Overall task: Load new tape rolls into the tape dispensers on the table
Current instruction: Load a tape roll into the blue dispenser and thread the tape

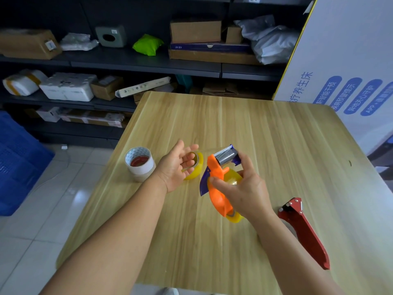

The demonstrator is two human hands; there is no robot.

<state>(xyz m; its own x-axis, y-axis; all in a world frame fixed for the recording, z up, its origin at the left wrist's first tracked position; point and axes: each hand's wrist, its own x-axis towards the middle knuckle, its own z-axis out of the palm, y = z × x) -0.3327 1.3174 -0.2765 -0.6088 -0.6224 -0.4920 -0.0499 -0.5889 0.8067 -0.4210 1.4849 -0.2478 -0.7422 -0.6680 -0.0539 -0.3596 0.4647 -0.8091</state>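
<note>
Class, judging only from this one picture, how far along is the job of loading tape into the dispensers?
Done: the orange dispenser already carries a yellow roll. In hand: the right hand grips that dispenser, while the left hand, open, reaches over a loose yellow roll. Left: the red dispenser lies untouched on the table, and the white roll stands unused.

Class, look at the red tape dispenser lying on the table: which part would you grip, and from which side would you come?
Probably grip the red tape dispenser round its long, narrow handle, coming down from above with the right hand. It lies flat on the table beside that hand, and its bulkier head end looks harder to wrap.
</note>
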